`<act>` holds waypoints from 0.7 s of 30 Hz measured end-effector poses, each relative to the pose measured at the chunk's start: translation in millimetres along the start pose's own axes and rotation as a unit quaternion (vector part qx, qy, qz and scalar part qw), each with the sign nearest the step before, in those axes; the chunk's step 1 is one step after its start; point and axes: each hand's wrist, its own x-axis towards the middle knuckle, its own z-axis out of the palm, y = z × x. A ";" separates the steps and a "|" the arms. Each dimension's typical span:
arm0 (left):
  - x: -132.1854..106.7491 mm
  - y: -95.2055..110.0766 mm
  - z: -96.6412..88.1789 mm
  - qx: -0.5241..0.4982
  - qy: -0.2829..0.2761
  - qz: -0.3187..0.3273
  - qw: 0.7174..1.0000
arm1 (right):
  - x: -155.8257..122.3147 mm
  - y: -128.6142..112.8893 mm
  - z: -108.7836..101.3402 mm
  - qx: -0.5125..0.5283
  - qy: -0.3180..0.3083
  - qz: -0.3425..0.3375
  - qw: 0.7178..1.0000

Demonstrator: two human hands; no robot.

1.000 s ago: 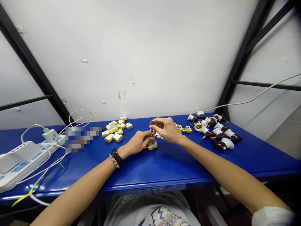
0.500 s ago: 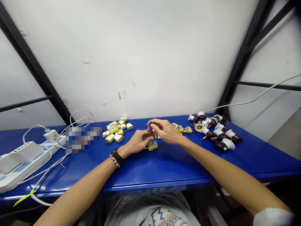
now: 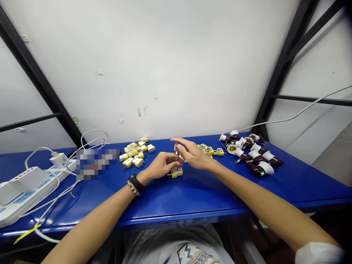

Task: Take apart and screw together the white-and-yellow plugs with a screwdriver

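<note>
My left hand (image 3: 162, 165) pinching small dark-red part (image 3: 178, 149) above yellow-and-white plug (image 3: 176, 172) — right hand (image 3: 192, 154) has eased back slightly, fingers at part, grip unclear.

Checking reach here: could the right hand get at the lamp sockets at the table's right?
Probably yes: only low yellow plug parts lie between the right hand and the lamp sockets.
</note>
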 end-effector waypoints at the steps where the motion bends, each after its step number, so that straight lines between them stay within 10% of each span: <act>1: 0.6 -1.3 0.7 0.005 0.023 -0.009 1.000 | -0.1 0.0 1.0 0.000 0.004 0.000 1.000; 5: 2.5 -5.2 2.0 0.052 0.085 -0.004 0.995 | -1.3 -2.2 4.5 -0.009 0.014 0.013 1.000; 10: 0.5 -2.0 -4.8 0.041 -0.012 0.024 0.999 | -1.9 -2.0 2.3 0.009 -0.018 0.030 0.999; 16: 1.7 -2.6 -1.6 0.089 0.071 0.005 0.993 | -0.9 -1.9 3.0 0.025 -0.011 0.037 0.999; 21: 0.8 -4.7 -3.8 0.063 -0.007 0.023 0.998 | -1.4 -1.6 1.7 0.006 -0.032 0.030 0.999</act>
